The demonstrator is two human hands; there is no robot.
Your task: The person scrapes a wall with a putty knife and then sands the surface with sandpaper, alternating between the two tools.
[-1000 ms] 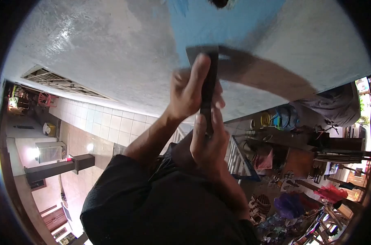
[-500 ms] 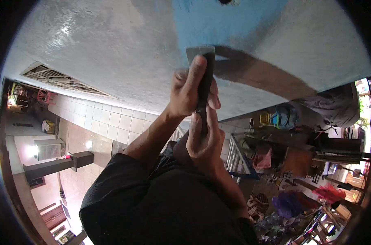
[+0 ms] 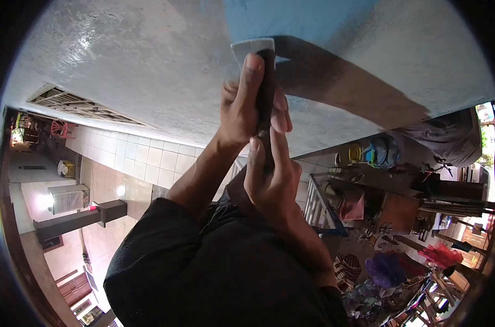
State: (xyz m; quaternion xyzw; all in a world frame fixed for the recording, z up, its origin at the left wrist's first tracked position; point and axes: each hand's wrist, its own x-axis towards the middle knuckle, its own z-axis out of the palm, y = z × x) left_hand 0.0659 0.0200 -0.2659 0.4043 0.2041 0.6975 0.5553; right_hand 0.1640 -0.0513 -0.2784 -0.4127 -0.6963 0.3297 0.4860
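In the head view, a wide-bladed scraper [image 3: 265, 92] with a dark handle is held upright against a grey, smooth wall surface [image 3: 149, 65]. Its blade edge lies at the lower border of a blue painted patch [image 3: 302, 22]. My left hand [image 3: 241, 109] is closed around the upper part of the scraper, thumb laid along the blade. Lower down, my right hand [image 3: 274, 182] grips the handle, its thumb pointing up along it. Part of the handle is hidden by my fingers. A dark shadow of the tool and hands falls across the wall to the right.
A slatted vent [image 3: 84, 106] is set in the surface at left. Light tiles [image 3: 149, 158] run below it. A ladder-like frame [image 3: 318, 204] stands beside my right arm. Cluttered goods, including a purple bundle [image 3: 386, 268] and a red bundle [image 3: 441, 256], lie at right.
Both hands and the scraper have moved up and slightly left along the surface, and the blade now reaches further up beside the blue patch. The grip looks the same.
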